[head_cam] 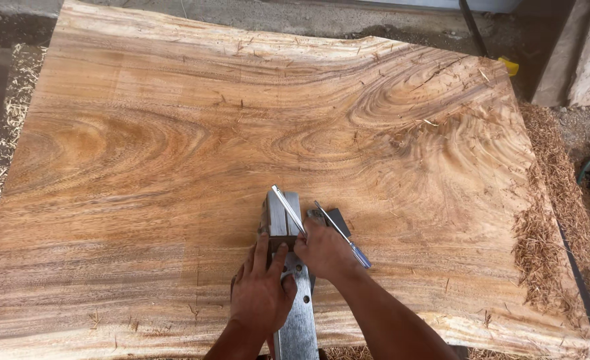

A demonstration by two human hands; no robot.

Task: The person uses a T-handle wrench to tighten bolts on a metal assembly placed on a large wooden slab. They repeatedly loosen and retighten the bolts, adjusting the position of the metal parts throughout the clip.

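A grey metal power planer (293, 293) lies upside down on a large wooden slab (175, 153), its sole plate facing up. My left hand (260, 293) rests flat on the planer's body, fingers spread beside the cutter block (278, 220). My right hand (325, 250) grips a screwdriver (348, 240) with a blue handle, and a second thin metal rod (288, 210) slants up from under its fingers over the cutter block. The fingertips hide where the tools meet the planer.
The slab has swirling grain and a rough live edge at the far side. Wood shavings (548, 233) pile along its right edge and on the ground at left. A yellow object (508, 65) and a dark cable (471, 27) lie beyond the far right corner.
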